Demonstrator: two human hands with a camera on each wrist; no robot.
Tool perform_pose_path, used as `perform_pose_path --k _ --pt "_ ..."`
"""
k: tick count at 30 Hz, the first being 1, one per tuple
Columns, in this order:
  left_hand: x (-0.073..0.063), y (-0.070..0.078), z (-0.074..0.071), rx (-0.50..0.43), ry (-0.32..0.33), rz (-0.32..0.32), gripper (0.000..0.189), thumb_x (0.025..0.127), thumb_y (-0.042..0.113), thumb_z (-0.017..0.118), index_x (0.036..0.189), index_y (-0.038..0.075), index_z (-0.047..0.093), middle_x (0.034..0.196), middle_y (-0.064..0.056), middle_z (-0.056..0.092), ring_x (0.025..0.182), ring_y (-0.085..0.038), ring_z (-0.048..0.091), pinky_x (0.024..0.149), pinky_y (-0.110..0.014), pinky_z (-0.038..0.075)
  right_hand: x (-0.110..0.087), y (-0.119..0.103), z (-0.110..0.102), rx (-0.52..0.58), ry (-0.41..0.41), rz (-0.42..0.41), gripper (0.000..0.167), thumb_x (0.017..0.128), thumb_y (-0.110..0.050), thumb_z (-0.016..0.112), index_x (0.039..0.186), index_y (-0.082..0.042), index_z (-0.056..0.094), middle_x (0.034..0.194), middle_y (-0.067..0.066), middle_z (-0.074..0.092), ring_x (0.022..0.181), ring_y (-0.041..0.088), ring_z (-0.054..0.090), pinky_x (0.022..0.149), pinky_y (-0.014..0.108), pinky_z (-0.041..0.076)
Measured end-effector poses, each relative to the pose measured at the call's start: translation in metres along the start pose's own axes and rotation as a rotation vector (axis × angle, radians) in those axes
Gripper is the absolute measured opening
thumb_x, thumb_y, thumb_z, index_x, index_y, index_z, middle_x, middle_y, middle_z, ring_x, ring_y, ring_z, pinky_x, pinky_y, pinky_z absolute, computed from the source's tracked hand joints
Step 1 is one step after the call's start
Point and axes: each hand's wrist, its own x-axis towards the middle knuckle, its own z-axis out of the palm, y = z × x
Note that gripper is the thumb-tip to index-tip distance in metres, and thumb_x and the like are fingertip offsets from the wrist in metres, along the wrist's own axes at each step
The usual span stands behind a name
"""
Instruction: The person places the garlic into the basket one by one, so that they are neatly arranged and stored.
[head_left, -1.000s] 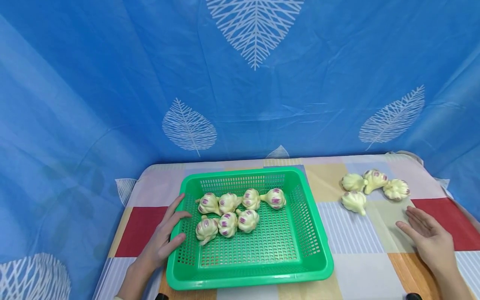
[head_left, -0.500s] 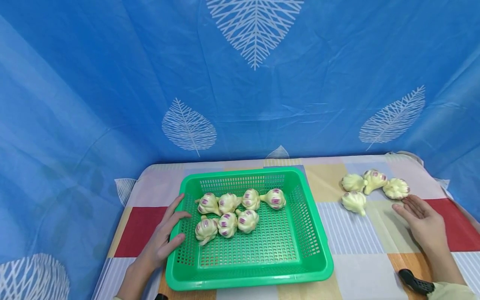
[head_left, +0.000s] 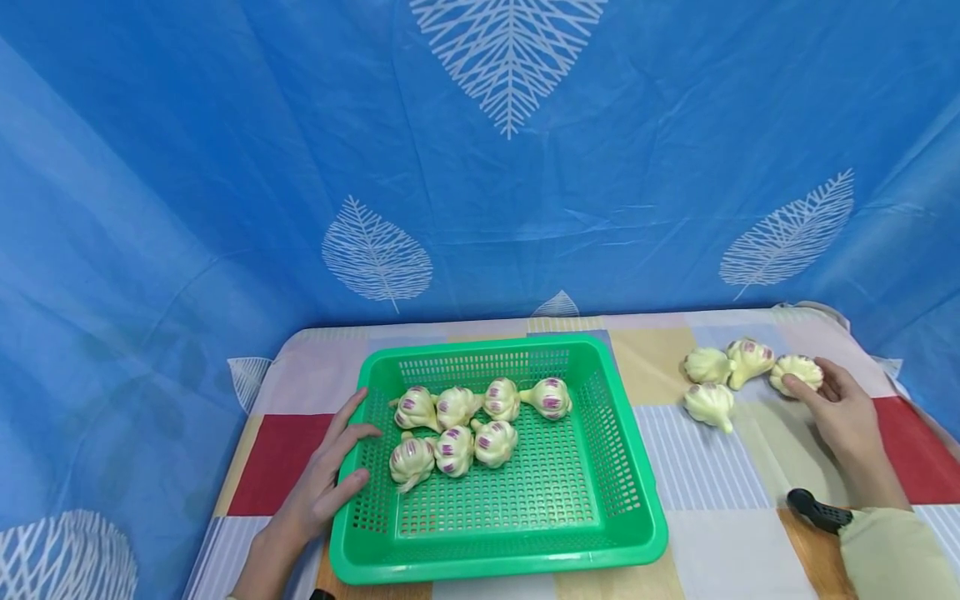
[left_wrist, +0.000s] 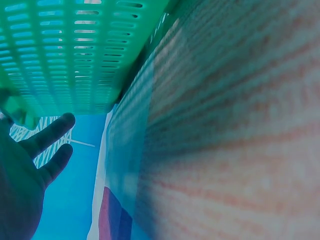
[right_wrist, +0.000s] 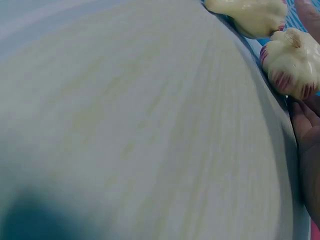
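Observation:
A green plastic basket [head_left: 495, 567] holds several garlic bulbs [head_left: 456, 450] in two loose rows toward its back left. My left hand [head_left: 322, 479] rests against the basket's left rim with its fingers spread; the left wrist view shows the same hand [left_wrist: 25, 185] beside the slotted wall [left_wrist: 90, 55]. On the right of the table, my right hand [head_left: 851, 412] has thumb and fingers around the rightmost garlic bulb [head_left: 795, 373], which still lies on the cloth. In the right wrist view that bulb [right_wrist: 290, 67] sits between thumb and fingers.
Several other garlic bulbs, among them one [head_left: 708, 404] nearer the front, lie just left of the right hand. A patchwork cloth [head_left: 720, 542] covers the table. Behind it hangs a blue curtain [head_left: 600, 225] with white leaf prints. A black strap piece [head_left: 817, 510] is at the right wrist.
My right hand has moved forward to the rightmost garlic bulb and its fingers have come round it, nudging it slightly. The left hand and the basket have stayed in place.

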Motion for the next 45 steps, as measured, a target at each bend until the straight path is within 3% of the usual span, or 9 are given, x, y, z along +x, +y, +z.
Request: perform_pose_path --k 3,10,13,18,26,30,36,40,45 --pt "0.000 0.000 0.000 0.000 0.000 -0.001 0.042 0.084 0.015 0.056 0.124 0.006 0.059 0.165 -0.011 0.018 0.146 -0.023 0.023 0.091 -0.039 0.054 0.008 -0.001 -0.001 -0.018 -0.009 -0.005 0.085 0.096 -0.048 0.063 0.160 -0.006 0.025 0.159 0.022 0.031 0.131 0.010 0.037 0.078 0.001 0.032" --pt "-0.001 0.000 0.001 -0.011 -0.004 -0.006 0.042 0.084 0.015 0.055 0.125 0.006 0.058 0.166 -0.010 0.018 0.146 -0.024 0.022 0.090 -0.039 0.055 0.020 -0.004 -0.007 -0.083 -0.076 0.044 0.091 0.094 -0.055 0.063 0.156 0.001 0.026 0.138 0.026 0.037 0.105 0.030 0.036 0.067 0.023 0.038" --pt "-0.001 0.000 0.001 -0.006 -0.001 -0.007 0.042 0.084 0.016 0.055 0.125 0.006 0.059 0.166 -0.010 0.018 0.146 -0.024 0.022 0.091 -0.039 0.054 0.021 -0.002 -0.007 -0.055 -0.060 0.061 0.087 0.092 -0.053 0.067 0.151 0.003 0.034 0.119 0.010 0.049 0.095 0.021 0.040 0.063 0.022 0.041" --pt "0.000 0.000 0.000 0.002 0.000 -0.007 0.042 0.085 0.016 0.055 0.125 0.007 0.059 0.166 -0.008 0.018 0.147 -0.025 0.023 0.094 -0.040 0.053 0.018 0.000 -0.007 0.069 -0.016 0.123 0.074 0.087 -0.050 0.075 0.144 -0.012 0.048 0.097 -0.022 0.049 0.089 0.010 0.043 0.062 0.017 0.043" --pt "0.000 -0.001 0.001 -0.003 0.000 0.008 0.042 0.085 0.015 0.055 0.125 0.007 0.059 0.165 -0.010 0.018 0.146 -0.024 0.023 0.092 -0.039 0.054 0.008 0.005 -0.015 0.115 0.035 0.195 0.066 0.082 -0.049 0.080 0.137 -0.024 0.053 0.090 -0.028 0.050 0.087 0.009 0.042 0.059 0.019 0.042" --pt "0.000 -0.001 0.001 0.004 0.005 0.014 0.043 0.083 0.015 0.055 0.125 0.006 0.059 0.165 -0.010 0.019 0.146 -0.025 0.024 0.091 -0.040 0.054 0.002 0.011 -0.018 0.196 0.085 0.133 0.051 0.084 -0.035 0.083 0.127 -0.027 0.058 0.085 -0.032 0.054 0.080 -0.002 0.047 0.057 0.012 0.043" --pt "0.000 -0.001 0.000 -0.002 0.004 0.010 0.043 0.083 0.016 0.056 0.125 0.006 0.059 0.165 -0.010 0.018 0.146 -0.025 0.023 0.092 -0.040 0.054 -0.010 0.005 -0.025 0.234 0.120 0.073 0.050 0.088 -0.027 0.080 0.130 -0.033 0.055 0.093 -0.029 0.052 0.084 -0.007 0.046 0.064 0.002 0.041" --pt "0.000 -0.002 0.000 -0.003 0.005 0.012 0.042 0.083 0.016 0.056 0.124 0.006 0.059 0.165 -0.011 0.019 0.147 -0.026 0.023 0.093 -0.041 0.053 -0.017 -0.011 -0.026 0.303 0.135 0.001 0.057 0.088 -0.016 0.079 0.138 -0.027 0.055 0.099 -0.025 0.055 0.086 -0.008 0.052 0.069 0.002 0.044" --pt "0.000 -0.001 0.000 0.007 0.008 0.012 0.042 0.083 0.016 0.056 0.125 0.006 0.059 0.165 -0.011 0.019 0.146 -0.026 0.023 0.095 -0.042 0.052 -0.027 -0.043 -0.024 0.301 0.153 -0.184 0.061 0.090 -0.003 0.074 0.146 -0.016 0.054 0.108 -0.024 0.058 0.093 -0.012 0.057 0.072 0.005 0.046"
